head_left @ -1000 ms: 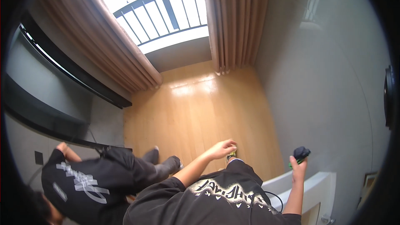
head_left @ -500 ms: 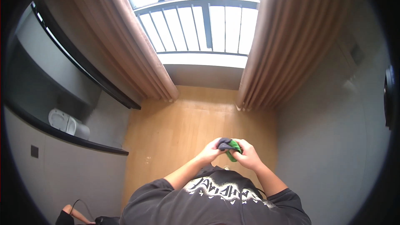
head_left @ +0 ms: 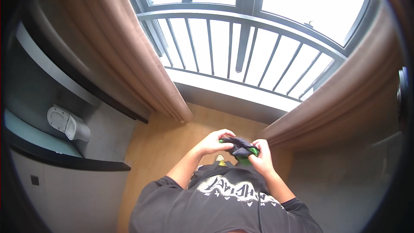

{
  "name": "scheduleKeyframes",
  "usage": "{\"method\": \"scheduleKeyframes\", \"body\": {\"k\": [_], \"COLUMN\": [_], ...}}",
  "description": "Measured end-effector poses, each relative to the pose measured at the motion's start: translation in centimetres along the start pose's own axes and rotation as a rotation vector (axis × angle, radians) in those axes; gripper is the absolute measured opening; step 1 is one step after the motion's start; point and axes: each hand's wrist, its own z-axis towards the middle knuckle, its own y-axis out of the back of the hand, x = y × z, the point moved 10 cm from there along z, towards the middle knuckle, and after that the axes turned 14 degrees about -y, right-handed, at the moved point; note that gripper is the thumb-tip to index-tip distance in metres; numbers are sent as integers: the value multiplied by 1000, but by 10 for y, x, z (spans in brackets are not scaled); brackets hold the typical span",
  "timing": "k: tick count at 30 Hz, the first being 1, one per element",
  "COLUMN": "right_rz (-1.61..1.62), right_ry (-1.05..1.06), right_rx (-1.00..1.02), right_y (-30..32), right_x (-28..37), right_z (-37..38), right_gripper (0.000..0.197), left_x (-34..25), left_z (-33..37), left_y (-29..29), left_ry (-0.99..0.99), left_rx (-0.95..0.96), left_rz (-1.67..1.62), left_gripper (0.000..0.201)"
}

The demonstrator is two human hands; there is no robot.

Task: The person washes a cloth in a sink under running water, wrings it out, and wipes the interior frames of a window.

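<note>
While both forearms reach up from the black shirt [head_left: 207,209], a crumpled dark and green cloth [head_left: 240,143] is stretched between the left hand [head_left: 212,142] and the right hand [head_left: 262,159], in front of the chest and above the wooden floor [head_left: 202,118]. The left fingers [head_left: 225,132] curl over the cloth's left end, with the thumb lying along its near side; a sliver of green shows beside them. The right fingers [head_left: 259,143] bend around the opposite end, the thumb pressing from below, close to a bright green edge. Both sets are closed on the fabric, gripping it at its ends, so its dark, folded middle lies in the gap between the hands, touched by neither palm. A green part hangs just below that middle, near the right thumb. How far the hidden fingertips reach behind the fabric cannot be told.
</note>
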Motion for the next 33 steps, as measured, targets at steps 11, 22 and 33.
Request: {"method": "scheduleKeyframes", "body": {"k": [11, 22, 33], "right_rz": [-106, -44, 119], "right_ry": [336, 767, 368], "right_rx": [408, 571, 417], "right_y": [-15, -71, -104], "right_x": [119, 278, 290], "right_z": [214, 364, 436], "right_gripper": [31, 38, 20], "left_x": [-24, -118, -209], "left_z": [169, 280, 312], "left_y": [146, 260, 364], "left_ry": [-263, -480, -526], "left_rx": [102, -58, 235], "left_rz": [91, 328, -716], "left_gripper": [27, 34, 33]}}
